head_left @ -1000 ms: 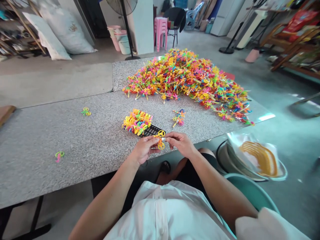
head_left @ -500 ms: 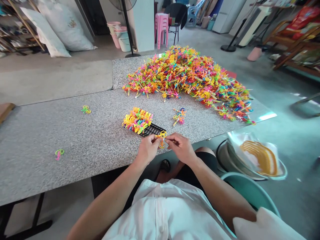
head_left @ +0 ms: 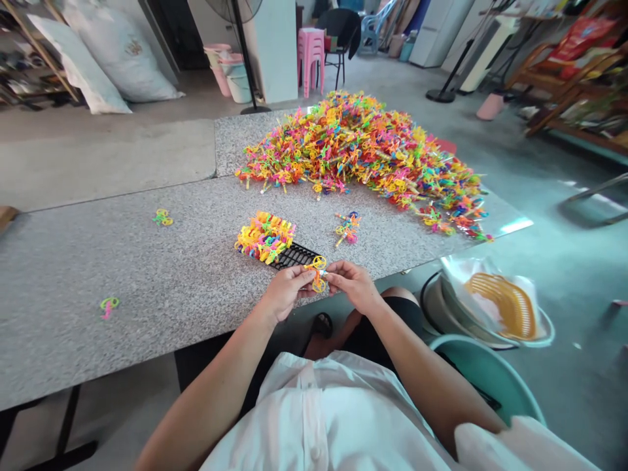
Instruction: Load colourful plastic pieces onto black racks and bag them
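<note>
Between my two hands, at the table's near edge, is a small yellow and orange plastic toy with ring-shaped parts. My left hand pinches it from the left. On the other side my right hand is closed on its right end, at a small pale piece. Just beyond my left hand lies a black slotted rack, its far part covered by rows of colourful plastic pieces. A few loose toys rest to the right of the rack.
A large heap of colourful plastic toys covers the back right of the speckled stone table. Single pieces lie at left, one green and yellow, one green and pink. Right of my legs stand a teal tub and a yellow basket.
My left hand has turned slightly, showing more of its back and fingers around the toy. Both hands stay together at the same spot; the whole view has shifted a little.
</note>
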The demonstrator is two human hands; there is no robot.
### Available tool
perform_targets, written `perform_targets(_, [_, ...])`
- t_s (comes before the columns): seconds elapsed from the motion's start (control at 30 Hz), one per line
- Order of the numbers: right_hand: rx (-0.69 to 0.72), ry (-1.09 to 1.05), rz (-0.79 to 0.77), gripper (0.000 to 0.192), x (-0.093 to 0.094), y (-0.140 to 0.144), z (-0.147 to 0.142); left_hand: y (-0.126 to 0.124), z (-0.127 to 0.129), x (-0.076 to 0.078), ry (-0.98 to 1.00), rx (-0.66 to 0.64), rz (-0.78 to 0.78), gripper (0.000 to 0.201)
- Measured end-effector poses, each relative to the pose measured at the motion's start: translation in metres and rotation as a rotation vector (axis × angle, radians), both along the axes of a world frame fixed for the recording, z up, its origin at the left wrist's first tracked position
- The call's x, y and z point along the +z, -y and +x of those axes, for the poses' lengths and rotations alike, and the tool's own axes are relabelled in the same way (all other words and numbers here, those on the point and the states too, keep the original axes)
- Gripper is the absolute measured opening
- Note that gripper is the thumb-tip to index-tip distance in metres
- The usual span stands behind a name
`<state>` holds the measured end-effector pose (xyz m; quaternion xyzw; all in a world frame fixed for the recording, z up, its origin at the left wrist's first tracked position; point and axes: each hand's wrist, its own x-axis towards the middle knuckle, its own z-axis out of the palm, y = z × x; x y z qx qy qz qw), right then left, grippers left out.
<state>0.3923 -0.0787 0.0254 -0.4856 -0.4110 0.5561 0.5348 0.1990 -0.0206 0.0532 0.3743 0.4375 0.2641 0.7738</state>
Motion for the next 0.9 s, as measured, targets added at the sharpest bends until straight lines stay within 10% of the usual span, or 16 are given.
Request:
perform_targets(0.2, [0.096, -0.071, 0.006, 0.047, 0.002, -0.001, 0.000, 0.000, -0.011, 0.006, -0.011, -0.077, -0.118, 0.032])
perform_targets(0.67, [0.069, 0.341, 0.055, 0.033, 0.001, 0.005, 0.003, 0.013, -0.005, -0.001, -0.141, -0.032, 0.137, 0.048])
perform_targets(0.9, [0.004, 0.673, 0.346, 0.024, -0.011, 0.010, -0.004, 0.009, -0.020, -0.008, -0.277, 0.048, 0.294, 0.050])
